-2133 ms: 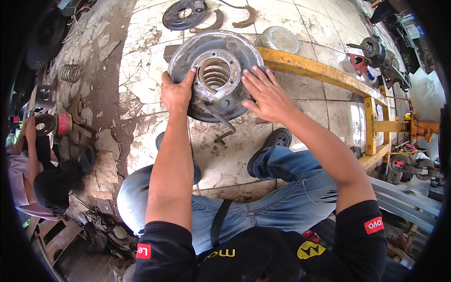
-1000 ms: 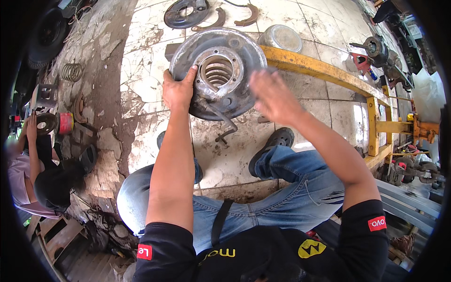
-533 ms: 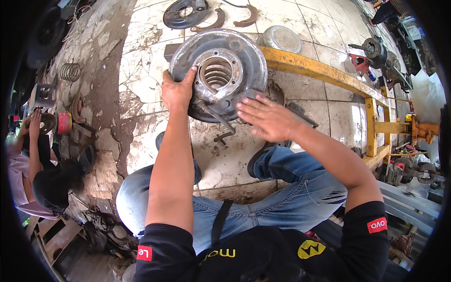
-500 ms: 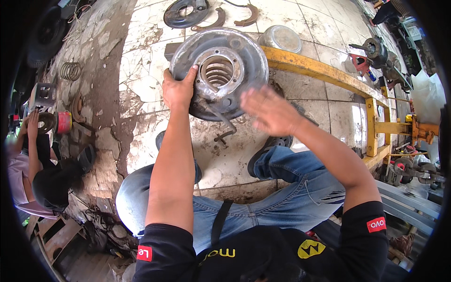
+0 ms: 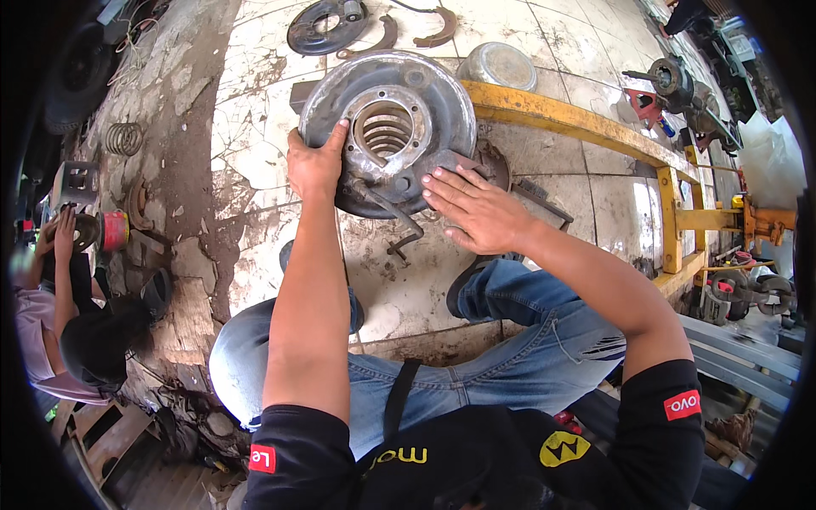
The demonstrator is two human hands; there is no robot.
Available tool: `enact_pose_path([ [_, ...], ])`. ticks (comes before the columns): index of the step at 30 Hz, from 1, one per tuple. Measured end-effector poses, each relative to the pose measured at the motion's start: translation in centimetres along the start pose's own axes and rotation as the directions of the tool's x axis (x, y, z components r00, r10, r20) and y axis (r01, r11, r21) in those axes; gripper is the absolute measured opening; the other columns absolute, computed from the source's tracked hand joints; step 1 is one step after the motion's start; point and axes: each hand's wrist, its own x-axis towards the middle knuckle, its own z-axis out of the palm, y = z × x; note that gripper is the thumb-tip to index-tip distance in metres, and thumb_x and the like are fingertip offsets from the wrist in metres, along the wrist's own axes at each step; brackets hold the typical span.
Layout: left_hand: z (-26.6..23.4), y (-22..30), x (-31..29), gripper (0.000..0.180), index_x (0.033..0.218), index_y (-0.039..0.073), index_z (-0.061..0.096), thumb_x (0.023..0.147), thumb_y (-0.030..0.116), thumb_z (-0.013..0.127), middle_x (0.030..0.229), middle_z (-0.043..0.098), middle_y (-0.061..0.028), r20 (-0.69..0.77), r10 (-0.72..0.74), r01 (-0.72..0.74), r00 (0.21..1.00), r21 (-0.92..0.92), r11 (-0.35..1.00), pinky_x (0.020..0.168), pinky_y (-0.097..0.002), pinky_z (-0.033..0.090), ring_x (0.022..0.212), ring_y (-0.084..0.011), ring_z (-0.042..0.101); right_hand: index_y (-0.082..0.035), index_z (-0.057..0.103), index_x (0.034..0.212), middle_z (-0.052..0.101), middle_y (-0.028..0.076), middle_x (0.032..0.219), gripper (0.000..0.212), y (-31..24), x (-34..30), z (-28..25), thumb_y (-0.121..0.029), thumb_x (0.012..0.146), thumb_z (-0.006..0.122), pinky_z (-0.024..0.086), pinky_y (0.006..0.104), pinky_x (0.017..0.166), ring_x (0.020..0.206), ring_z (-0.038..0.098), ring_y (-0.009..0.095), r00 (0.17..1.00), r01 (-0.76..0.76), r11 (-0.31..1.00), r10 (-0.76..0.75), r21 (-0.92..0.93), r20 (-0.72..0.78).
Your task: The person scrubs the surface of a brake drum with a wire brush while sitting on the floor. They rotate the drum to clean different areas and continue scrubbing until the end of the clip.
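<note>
A round dark metal brake backing plate (image 5: 442, 93) is tilted up in front of me. My left hand (image 5: 316, 166) grips its left edge, thumb on the face beside the bolt-hole ring. Through the centre hole a rusty coil spring (image 5: 387, 136) shows behind the plate. My right hand (image 5: 480, 204) lies with fingers stretched flat over a grey-brown piece that looks like sandpaper (image 5: 455, 160), at the plate's lower right. The piece is partly hidden under the fingers. A bent metal rod (image 5: 391, 211) sticks out below the plate.
A yellow metal frame (image 5: 578, 127) runs to the right, with a round metal tin (image 5: 501, 68) behind it. Another backing plate (image 5: 323, 25) and curved brake shoes (image 5: 438, 27) lie at the far side. Another person's hands (image 5: 61, 234) work at the left, near a loose coil spring (image 5: 124, 138).
My right hand, blurred before, has come slightly lower and now shows clearly with the grey-brown piece under its fingers. My left hand keeps its grip. The view has shifted slightly.
</note>
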Motion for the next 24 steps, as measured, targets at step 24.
enact_pose_path([
  [24,2.7,-4.4,-7.4,0.069,0.152,0.001,0.018,0.102,0.040,0.045,0.145,0.041,-0.0245,0.297,-0.229,0.364,0.927,-0.858,0.363,0.104,-0.0428,0.043,0.126,-0.0339,0.049,-0.010,0.022,0.155,0.017,0.013,0.163,0.074,-3.0,1.0,-1.9,0.004,0.087,0.045,0.014,0.0452,0.124,0.151,0.015,0.026,0.883,-0.432,0.894,0.446,0.118,-0.144],
])
